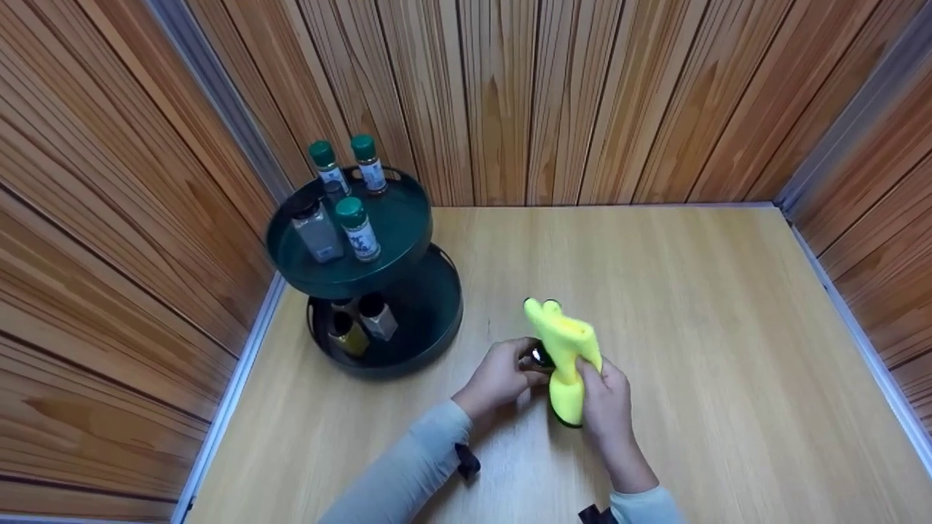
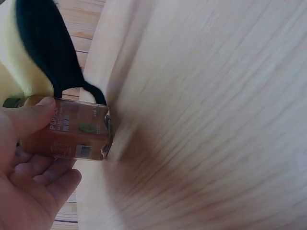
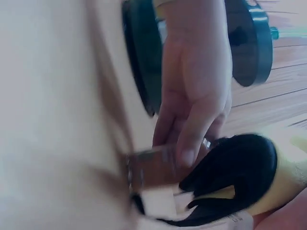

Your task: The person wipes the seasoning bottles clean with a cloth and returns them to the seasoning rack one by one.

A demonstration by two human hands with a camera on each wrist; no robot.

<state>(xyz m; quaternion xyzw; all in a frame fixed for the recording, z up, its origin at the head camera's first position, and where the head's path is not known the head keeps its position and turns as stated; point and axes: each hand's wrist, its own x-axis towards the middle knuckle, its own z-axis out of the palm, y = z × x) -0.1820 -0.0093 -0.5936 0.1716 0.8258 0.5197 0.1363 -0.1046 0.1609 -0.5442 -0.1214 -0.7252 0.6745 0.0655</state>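
My left hand (image 1: 502, 375) holds a small square glass spice jar (image 2: 79, 129) on its side, thumb across the label and fingers under it. Reddish-brown contents show through the glass in both wrist views. My right hand (image 1: 608, 400) grips a bright yellow cloth (image 1: 571, 342) with black edging, bunched against the jar's cap end. From the head view the cloth and left fingers hide most of the jar. The cloth's dark edge hangs beside the jar in the right wrist view.
A dark green two-tier round rack (image 1: 342, 280) stands at the left. Its upper tier carries several jars, among them a green-capped jar (image 1: 360, 236); more jars, including a yellowish one (image 1: 348, 338), sit below. Wood-panelled walls (image 1: 502, 102) enclose the wooden table (image 1: 728, 327).
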